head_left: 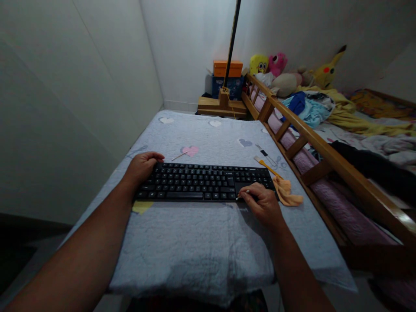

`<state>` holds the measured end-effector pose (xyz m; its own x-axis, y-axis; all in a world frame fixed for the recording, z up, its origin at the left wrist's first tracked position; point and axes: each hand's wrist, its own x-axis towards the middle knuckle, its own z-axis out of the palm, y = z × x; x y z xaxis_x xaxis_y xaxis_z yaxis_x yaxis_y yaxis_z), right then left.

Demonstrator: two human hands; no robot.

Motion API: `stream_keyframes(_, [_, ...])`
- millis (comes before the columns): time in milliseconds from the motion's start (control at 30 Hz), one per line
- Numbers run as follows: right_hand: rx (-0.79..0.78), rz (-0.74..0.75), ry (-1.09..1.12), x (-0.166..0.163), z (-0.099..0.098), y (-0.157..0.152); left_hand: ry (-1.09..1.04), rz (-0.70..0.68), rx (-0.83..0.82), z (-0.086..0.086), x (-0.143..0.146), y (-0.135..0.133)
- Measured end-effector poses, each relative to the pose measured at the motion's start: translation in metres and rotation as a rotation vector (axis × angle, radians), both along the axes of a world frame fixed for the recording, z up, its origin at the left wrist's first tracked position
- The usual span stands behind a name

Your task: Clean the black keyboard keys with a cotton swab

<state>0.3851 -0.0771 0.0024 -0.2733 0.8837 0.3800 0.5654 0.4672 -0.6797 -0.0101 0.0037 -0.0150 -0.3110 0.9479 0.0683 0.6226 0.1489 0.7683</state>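
A black keyboard (198, 183) lies flat on the cloth-covered table, its long side facing me. My left hand (143, 168) is closed on the keyboard's upper left corner. Between the fingers of my right hand (262, 204) is a cotton swab (243, 195), its white tip at the keyboard's lower edge near the arrow keys. A second cotton swab (179, 156) rests behind the keyboard, by a pink heart print. To the right lie a brush with an orange handle (270, 168), a wire tool with a black grip (264, 153) and a crumpled orange cloth (287, 191).
A light blue tablecloth (195, 242) with heart prints covers the table. Along the right runs a wooden bed rail (305, 125), with bedding and plush toys beyond it. At the far end stand a wooden base with a dark pole (232, 43) and an orange box (221, 68).
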Motion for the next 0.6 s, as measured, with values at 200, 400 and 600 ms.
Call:
stream_keyframes(200, [0.026,0.028,0.0,-0.007,-0.002,-0.001,-0.009,0.0,-0.01,0.0,0.0,-0.001])
stream_keyframes(400, [0.033,0.08,-0.004,-0.014,-0.005,-0.001,-0.027,0.013,0.002,-0.001,0.001,-0.001])
stream_keyframes(600, [0.042,0.092,-0.008,-0.016,-0.007,-0.001,-0.045,0.019,-0.008,0.002,0.003,-0.002])
